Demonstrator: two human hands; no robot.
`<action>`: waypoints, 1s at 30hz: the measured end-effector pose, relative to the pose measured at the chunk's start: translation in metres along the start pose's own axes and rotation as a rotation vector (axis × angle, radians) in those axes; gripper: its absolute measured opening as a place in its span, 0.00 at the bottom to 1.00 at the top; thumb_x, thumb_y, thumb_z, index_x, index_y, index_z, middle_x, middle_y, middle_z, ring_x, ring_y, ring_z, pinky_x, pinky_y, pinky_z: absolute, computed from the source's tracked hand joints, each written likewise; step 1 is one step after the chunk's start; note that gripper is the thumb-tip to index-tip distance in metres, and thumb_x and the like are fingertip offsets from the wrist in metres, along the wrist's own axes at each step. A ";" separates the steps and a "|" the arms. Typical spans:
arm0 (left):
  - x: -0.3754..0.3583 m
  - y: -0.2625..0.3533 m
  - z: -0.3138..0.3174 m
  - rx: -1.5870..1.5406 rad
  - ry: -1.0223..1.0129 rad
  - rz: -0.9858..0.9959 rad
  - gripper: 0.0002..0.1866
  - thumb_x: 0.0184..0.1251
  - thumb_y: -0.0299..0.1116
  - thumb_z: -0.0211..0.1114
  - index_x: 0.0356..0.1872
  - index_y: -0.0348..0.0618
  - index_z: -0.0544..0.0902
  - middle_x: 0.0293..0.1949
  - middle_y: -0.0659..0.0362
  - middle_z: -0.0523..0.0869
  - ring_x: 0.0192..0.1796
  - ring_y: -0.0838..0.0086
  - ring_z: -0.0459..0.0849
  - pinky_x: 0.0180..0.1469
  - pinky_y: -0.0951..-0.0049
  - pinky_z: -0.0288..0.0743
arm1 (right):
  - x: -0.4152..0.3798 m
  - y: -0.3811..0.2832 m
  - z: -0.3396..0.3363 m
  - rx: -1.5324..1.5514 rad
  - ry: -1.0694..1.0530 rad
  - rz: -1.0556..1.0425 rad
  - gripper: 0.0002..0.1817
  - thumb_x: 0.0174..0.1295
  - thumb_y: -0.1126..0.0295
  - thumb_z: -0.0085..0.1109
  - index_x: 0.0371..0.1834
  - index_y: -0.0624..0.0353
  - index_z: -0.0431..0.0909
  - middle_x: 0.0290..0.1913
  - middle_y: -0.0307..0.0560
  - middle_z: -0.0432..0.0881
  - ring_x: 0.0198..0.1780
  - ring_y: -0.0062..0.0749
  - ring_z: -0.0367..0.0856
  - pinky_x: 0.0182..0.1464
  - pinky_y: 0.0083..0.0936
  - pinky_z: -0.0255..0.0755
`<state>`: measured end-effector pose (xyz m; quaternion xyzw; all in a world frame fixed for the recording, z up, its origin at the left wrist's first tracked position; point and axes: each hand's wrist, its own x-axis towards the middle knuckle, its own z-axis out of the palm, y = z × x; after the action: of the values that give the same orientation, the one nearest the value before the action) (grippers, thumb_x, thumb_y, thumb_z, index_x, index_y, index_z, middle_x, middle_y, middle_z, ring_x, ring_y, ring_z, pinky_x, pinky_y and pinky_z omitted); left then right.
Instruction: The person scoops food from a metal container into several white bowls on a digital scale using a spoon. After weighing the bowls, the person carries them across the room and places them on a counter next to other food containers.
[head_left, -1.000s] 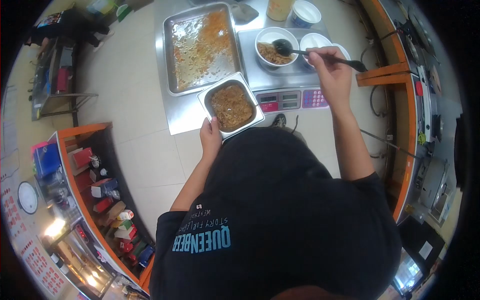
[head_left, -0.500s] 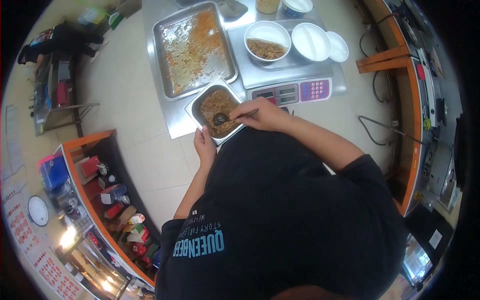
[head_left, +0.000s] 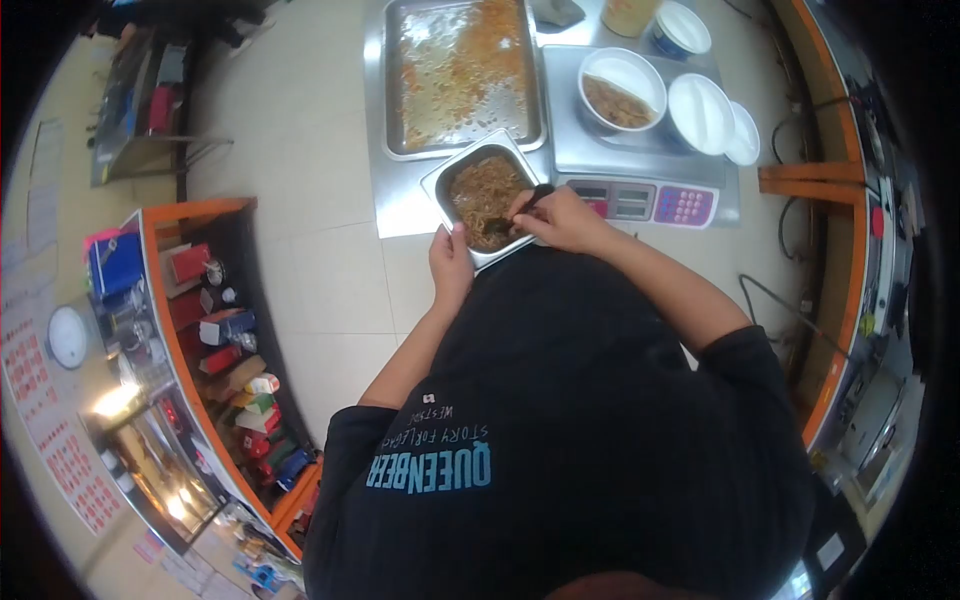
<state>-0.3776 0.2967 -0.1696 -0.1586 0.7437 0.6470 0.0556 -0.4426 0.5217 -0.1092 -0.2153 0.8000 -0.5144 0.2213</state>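
A small, deep metal pan (head_left: 434, 190) of shredded brown food (head_left: 484, 186) is close to my body at the table's front edge. My left hand (head_left: 452, 264) grips its near left side, thumb on the rim. In my right hand (head_left: 566, 220) is a dark spoon (head_left: 541, 192), its handle rising above the fingers and its head down in the food near the pan's right side. Just beyond the pan lies a large shallow tray (head_left: 391, 120) with oily orange residue. To the right, a divided white bowl (head_left: 635, 68) holds brown food in one half.
The white bowl stands on a digital scale (head_left: 640, 150) with a pink keypad. Beside it are another divided white piece (head_left: 702, 115), a white lid (head_left: 744, 135) and tubs (head_left: 683, 28) at the back. Orange-edged shelving (head_left: 200, 208) stands left; another orange-framed unit (head_left: 820, 183) is right.
The camera view has shifted, so the table appears farther right. My right hand has tipped the spoon handle more upright, and its head has gone deeper into the food. My left hand still holds the pan.
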 end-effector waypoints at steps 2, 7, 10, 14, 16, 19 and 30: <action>-0.002 0.008 0.004 -0.067 -0.009 -0.001 0.16 0.79 0.38 0.50 0.49 0.32 0.78 0.39 0.58 0.85 0.40 0.81 0.79 0.45 0.78 0.73 | 0.005 0.003 0.008 0.277 0.159 0.113 0.09 0.64 0.70 0.58 0.40 0.65 0.81 0.30 0.48 0.85 0.32 0.32 0.86 0.35 0.27 0.76; -0.006 0.007 0.010 -0.132 -0.045 -0.018 0.16 0.78 0.37 0.51 0.50 0.32 0.77 0.38 0.55 0.85 0.40 0.78 0.81 0.44 0.76 0.74 | 0.012 -0.006 0.005 0.190 0.315 0.068 0.09 0.64 0.70 0.58 0.39 0.65 0.81 0.29 0.47 0.85 0.29 0.27 0.85 0.32 0.25 0.75; -0.009 0.015 0.010 -0.074 -0.064 0.005 0.16 0.78 0.37 0.51 0.50 0.32 0.78 0.38 0.55 0.85 0.40 0.78 0.81 0.44 0.75 0.74 | 0.009 -0.003 0.010 0.080 0.145 0.045 0.08 0.65 0.70 0.57 0.39 0.65 0.79 0.31 0.47 0.84 0.33 0.26 0.85 0.35 0.22 0.76; -0.008 0.006 0.009 -0.051 -0.066 0.020 0.16 0.77 0.38 0.52 0.49 0.33 0.78 0.37 0.55 0.85 0.40 0.77 0.80 0.44 0.74 0.73 | 0.011 0.004 0.008 0.529 0.189 0.185 0.07 0.68 0.72 0.54 0.44 0.65 0.76 0.34 0.47 0.84 0.37 0.25 0.86 0.39 0.19 0.78; -0.009 0.006 0.010 -0.039 -0.067 0.030 0.17 0.77 0.39 0.52 0.49 0.33 0.78 0.36 0.56 0.85 0.39 0.78 0.80 0.43 0.74 0.73 | 0.008 0.008 0.001 0.572 0.227 0.244 0.07 0.69 0.73 0.52 0.45 0.65 0.74 0.35 0.47 0.83 0.39 0.26 0.86 0.40 0.18 0.79; -0.008 0.001 0.009 -0.078 -0.082 0.029 0.17 0.77 0.39 0.52 0.49 0.33 0.78 0.35 0.56 0.84 0.38 0.78 0.79 0.43 0.75 0.72 | 0.003 0.010 -0.007 0.669 0.315 0.337 0.08 0.70 0.72 0.53 0.45 0.66 0.73 0.36 0.45 0.83 0.39 0.28 0.86 0.43 0.18 0.80; -0.009 0.006 0.012 -0.094 -0.078 0.037 0.17 0.78 0.40 0.52 0.49 0.33 0.78 0.36 0.58 0.84 0.39 0.80 0.78 0.44 0.76 0.71 | -0.005 0.011 -0.013 0.749 0.307 0.437 0.08 0.70 0.71 0.53 0.45 0.65 0.73 0.37 0.46 0.83 0.41 0.29 0.86 0.44 0.20 0.81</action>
<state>-0.3727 0.3103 -0.1631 -0.1218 0.7126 0.6878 0.0651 -0.4472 0.5378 -0.1140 0.1323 0.6090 -0.7354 0.2660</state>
